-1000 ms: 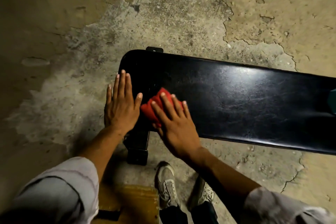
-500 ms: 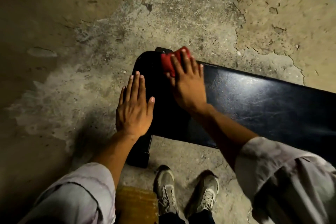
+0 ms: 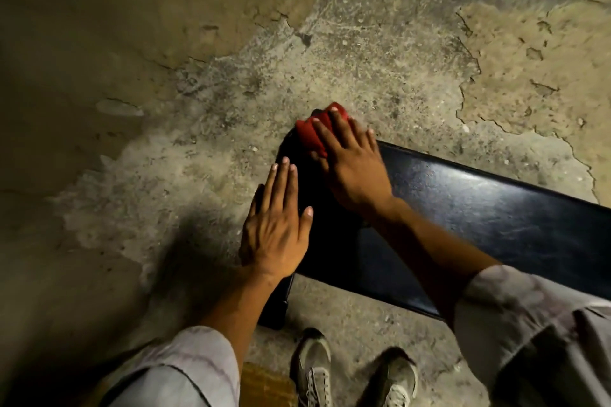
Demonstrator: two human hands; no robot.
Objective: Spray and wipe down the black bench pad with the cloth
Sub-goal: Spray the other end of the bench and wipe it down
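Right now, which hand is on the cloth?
The right hand: its straight fingers press the red cloth onto the far end corner of the black bench pad. The left hand lies flat on the pad's near end edge, no cloth under it.

Pale rolled sleeves, bare forearms, worn lace-up trainers

The left sleeve (image 3: 185,370), at about 7 o'clock in the view, is loose, light grey fabric with faint pinkish streaks and a dark seam line curving across it, ending at the elbow. The right sleeve (image 3: 535,327), at about 4 o'clock, is the same pale cloth, bunched and creased in folds above a bare forearm. Both hands are bare. At 6 o'clock two grey-white trainers (image 3: 314,370) show scuffed toes and white laces, with dark trouser hems at the ankles.
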